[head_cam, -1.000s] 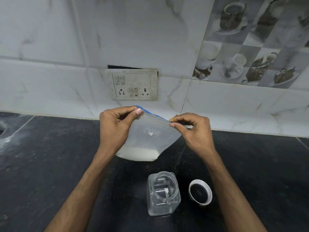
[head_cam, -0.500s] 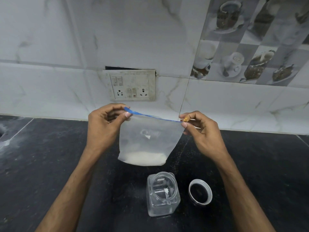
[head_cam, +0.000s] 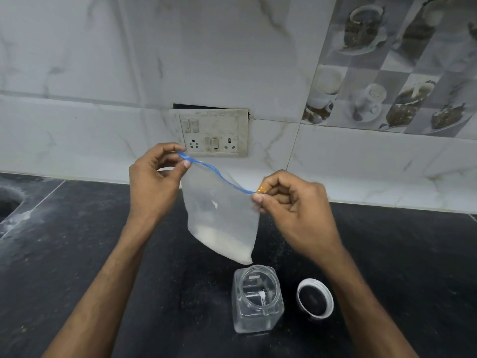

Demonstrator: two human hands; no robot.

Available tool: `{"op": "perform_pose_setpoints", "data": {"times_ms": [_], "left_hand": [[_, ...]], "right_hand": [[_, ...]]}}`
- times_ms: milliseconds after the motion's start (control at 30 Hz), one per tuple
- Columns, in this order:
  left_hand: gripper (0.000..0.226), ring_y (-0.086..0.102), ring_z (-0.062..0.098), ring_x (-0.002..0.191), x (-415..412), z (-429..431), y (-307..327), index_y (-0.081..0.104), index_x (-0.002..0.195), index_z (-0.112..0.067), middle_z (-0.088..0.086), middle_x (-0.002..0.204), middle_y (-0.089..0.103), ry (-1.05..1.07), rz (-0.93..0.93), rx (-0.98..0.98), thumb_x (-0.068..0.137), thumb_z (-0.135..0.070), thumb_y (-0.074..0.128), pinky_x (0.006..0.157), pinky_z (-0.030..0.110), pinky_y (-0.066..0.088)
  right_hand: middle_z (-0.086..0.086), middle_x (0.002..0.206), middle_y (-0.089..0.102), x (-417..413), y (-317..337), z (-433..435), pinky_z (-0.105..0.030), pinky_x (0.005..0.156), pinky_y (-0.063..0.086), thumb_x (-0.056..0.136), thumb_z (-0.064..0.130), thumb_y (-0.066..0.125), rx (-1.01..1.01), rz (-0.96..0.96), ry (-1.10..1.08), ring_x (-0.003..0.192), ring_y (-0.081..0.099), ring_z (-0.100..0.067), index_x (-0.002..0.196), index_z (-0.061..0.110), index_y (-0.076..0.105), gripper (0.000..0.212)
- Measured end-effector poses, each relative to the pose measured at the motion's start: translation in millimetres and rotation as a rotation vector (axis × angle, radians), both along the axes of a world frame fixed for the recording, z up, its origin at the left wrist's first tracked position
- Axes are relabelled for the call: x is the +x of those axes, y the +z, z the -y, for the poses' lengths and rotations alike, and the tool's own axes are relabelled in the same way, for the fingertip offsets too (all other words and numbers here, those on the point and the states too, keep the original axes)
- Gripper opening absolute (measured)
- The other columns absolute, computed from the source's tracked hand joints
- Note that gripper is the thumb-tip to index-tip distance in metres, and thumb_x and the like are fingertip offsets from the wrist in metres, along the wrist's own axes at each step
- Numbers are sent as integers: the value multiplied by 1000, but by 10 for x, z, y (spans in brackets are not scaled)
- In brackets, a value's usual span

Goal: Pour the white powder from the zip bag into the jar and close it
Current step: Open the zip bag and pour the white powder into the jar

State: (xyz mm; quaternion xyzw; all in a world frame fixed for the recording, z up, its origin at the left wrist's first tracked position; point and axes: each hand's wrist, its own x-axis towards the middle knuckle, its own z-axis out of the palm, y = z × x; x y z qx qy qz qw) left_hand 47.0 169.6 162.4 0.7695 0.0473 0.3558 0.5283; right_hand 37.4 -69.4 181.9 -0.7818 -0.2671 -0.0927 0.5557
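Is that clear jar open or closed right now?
Open: the jar has a bare mouth, and its lid lies beside it on the counter.

The black speckled desk fills the lower half of the frame. A clear, open jar stands upright at lower centre. Its white-rimmed lid lies flat just right of it, not touching. Faint white dust flecks the stone above them.
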Motion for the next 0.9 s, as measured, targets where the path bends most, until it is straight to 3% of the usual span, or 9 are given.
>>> {"op": "perform_pose_setpoints", "data": {"times_ms": [100,200,300,400,500,633,700,800,900], "left_hand": [[26,63,11,89,-103,38,-2,63,110,-27,-6,109,64,114,-61,133,86,-23,72,68,22,52],[11,62,10,63,-362,101,48,63,98,-29,0,83,67,128,-77,108,91,-37,64,61,30,52],[21,63,10,53,-676,157,69,64,100,-28,1,64,63,-30,-74,101,94,-46,56,52,22,51],[29,66,9,61,-906,146,62,65,107,-31,0,69,63,-132,-60,210,93,-50,47,56,16,51],[28,62,12,72,-1024,56,82,68,99,-31,-7,73,61,-131,-49,362,84,-53,57,63,22,49],[25,55,8,105,-1096,-108,140,68,78,-35,-13,105,59,-196,-114,476,67,-57,70,85,17,44],[24,57,8,116,-1131,-141,185,69,74,-34,-22,117,60,-326,-177,499,68,-58,70,93,23,46],[21,57,1,122,-1151,-114,255,73,75,-36,-26,127,61,-490,-252,552,72,-57,68,97,31,48],[23,58,-5,119,-1134,-30,325,74,73,-34,-29,124,64,-555,-247,609,75,-56,67,98,32,49]], "right_hand": [[3,76,70,-176,-70,-286,-34,66,62,88,8,72,14,66,-19,70,72,-14,84,11,67,8],[3,75,69,-338,-152,-480,-32,62,59,89,9,71,2,132,-46,69,69,-12,86,8,66,6],[2,73,68,-460,-216,-607,-32,60,58,90,9,70,72,172,-87,66,68,-10,84,8,65,7],[2,71,68,-519,-243,-699,-34,59,58,90,8,69,134,152,-94,64,68,-10,85,7,65,7],[2,73,69,-563,-208,-707,-35,61,58,90,9,70,126,150,-47,66,69,-10,86,7,65,6],[3,83,69,-616,-145,-605,-35,67,57,91,12,69,26,153,60,78,69,-13,88,9,66,6],[4,87,69,-635,-127,-537,-35,69,57,91,14,70,-9,114,108,82,69,-13,87,11,66,5],[4,90,68,-670,-119,-431,-35,69,58,89,14,72,-50,88,148,85,69,-14,86,14,67,6],[2,91,68,-719,-119,-319,-33,70,59,87,14,74,-41,110,141,86,69,-15,89,12,68,7]]}}
